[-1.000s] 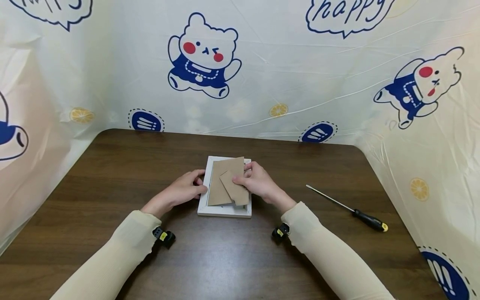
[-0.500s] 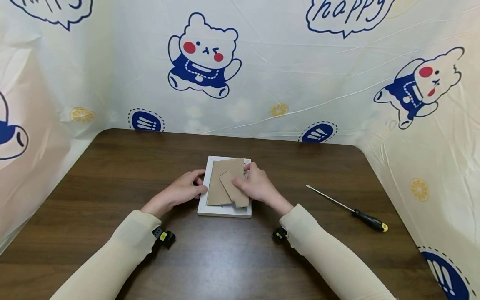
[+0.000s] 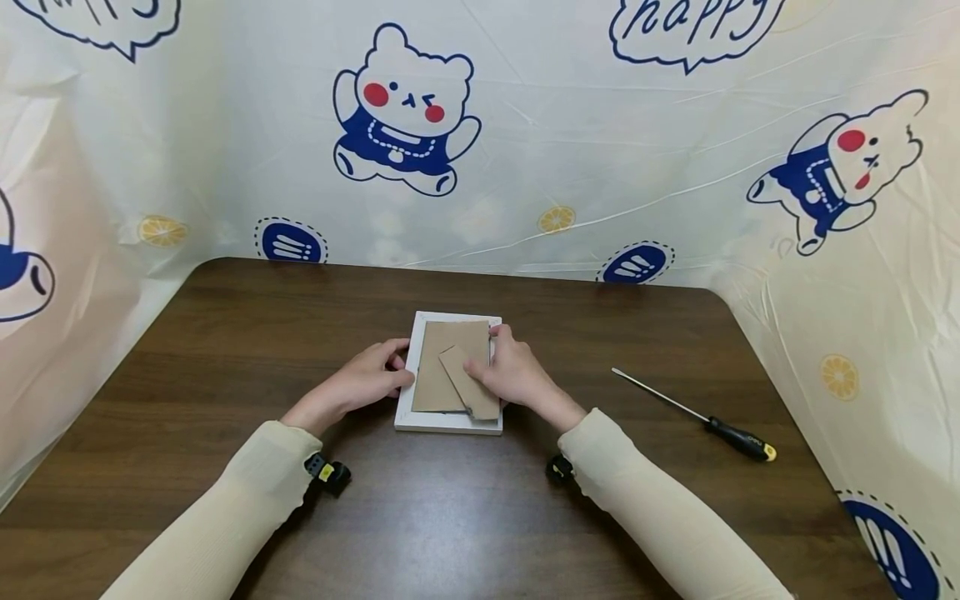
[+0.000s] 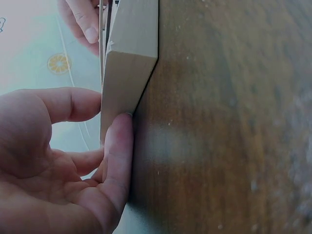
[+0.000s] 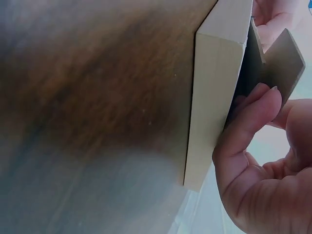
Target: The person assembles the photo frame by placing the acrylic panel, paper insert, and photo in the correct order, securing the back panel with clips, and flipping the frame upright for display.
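A white picture frame lies back side up on the table. On its back sits a brown backing board with a narrow stand flap. The right wrist view shows the flap raised at an angle from the board. My left hand holds the frame's left side, fingers against the outer edge. My right hand pinches the board by its flap at the right side, thumb over it and a curled finger beneath, close to the frame's rim. The other right fingers are partly hidden.
A screwdriver with a black and yellow handle lies to the right on the brown wooden table. A white curtain printed with cartoon bears stands behind the table and along its sides.
The backing board has slid slightly toward me, and its top edge now lies within the frame's outline. My right hand shifted a little with it; my left hand stayed put.
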The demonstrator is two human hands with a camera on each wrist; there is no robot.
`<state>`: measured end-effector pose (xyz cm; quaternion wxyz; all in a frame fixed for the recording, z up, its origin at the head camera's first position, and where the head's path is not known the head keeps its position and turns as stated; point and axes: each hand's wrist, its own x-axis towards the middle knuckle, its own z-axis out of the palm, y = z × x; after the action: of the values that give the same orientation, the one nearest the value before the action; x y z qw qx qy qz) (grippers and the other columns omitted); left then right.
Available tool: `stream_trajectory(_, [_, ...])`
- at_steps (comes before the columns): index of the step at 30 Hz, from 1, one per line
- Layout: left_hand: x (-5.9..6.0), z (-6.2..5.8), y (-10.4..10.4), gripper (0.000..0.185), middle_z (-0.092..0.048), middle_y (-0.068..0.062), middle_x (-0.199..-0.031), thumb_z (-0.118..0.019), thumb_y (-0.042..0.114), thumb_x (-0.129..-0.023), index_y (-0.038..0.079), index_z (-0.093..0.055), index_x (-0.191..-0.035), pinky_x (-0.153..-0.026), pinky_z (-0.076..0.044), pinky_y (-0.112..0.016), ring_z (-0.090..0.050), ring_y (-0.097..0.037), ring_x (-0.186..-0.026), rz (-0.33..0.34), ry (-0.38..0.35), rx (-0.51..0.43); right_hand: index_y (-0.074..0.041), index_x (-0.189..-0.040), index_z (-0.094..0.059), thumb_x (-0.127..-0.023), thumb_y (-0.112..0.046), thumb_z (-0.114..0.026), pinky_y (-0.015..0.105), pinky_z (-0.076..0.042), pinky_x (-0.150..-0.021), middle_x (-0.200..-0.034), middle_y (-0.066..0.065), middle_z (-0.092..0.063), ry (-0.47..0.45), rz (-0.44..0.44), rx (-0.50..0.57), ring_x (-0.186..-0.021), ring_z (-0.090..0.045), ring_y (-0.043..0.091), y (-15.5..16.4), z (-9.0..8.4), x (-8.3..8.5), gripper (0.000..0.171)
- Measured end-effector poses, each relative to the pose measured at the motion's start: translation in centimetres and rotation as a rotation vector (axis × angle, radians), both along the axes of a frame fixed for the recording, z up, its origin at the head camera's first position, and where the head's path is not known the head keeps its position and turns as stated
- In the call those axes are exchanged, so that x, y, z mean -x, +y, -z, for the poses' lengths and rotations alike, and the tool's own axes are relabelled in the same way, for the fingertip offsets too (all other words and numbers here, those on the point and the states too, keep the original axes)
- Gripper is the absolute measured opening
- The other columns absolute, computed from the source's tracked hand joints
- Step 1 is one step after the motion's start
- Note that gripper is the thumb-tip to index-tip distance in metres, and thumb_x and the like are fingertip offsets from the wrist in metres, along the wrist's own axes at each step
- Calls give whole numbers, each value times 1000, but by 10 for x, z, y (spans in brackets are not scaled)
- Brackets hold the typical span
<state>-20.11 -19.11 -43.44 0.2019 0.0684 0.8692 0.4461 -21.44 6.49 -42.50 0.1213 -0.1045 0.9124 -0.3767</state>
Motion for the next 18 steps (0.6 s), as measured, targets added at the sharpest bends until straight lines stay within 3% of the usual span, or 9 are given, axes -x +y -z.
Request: stream_trajectory(18, [1,1,0,73,-55,-19,-120,-62,16,-98,-3,-33,-162,-88,-58,-39,-67,-26,-96,1,-5,-2,5,-152,-33,-103,-29,-66,33,-54,-42,-97,22,-64,-41,1,-73,-43,-62,18,-4,-4,0,68])
